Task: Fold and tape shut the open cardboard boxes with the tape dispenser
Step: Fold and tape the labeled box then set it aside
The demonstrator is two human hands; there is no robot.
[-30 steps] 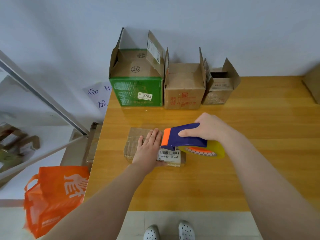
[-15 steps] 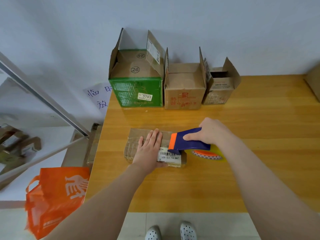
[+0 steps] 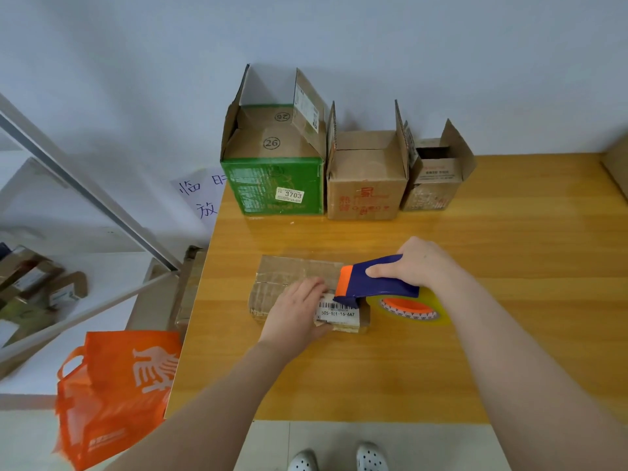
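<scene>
Two pale perforated shoes point(image 3: 334, 459) stand on the floor below the desk's near edge, and an orange bag point(image 3: 115, 396) with a white print hangs off the desk's near left corner. Both bare forearms reach over the wooden desk point(image 3: 339, 385) from the near edge. The left hand point(image 3: 295, 311) lies palm down on a flat cardboard box point(image 3: 289, 277), its fingers together and fairly straight, pressing the top just beside a white barcode label point(image 3: 338, 312). This box lies toward the desk's left edge, about midway between near and far edges, its flaps folded down. The right hand point(image 3: 421, 266) is clamped around the blue handle of the tape dispenser point(image 3: 373, 280), whose orange nose touches the right part of the box top, while its clear tape roll point(image 3: 407, 305) hangs past the box's right end above the desk. Along the far edge three boxes stand in a touching row with flaps up: a green box point(image 3: 275, 185) at the far left corner, a brown box point(image 3: 365, 192) with red print, then a small box point(image 3: 431, 188). A handwritten paper note point(image 3: 200, 195) shows left of the green box.
</scene>
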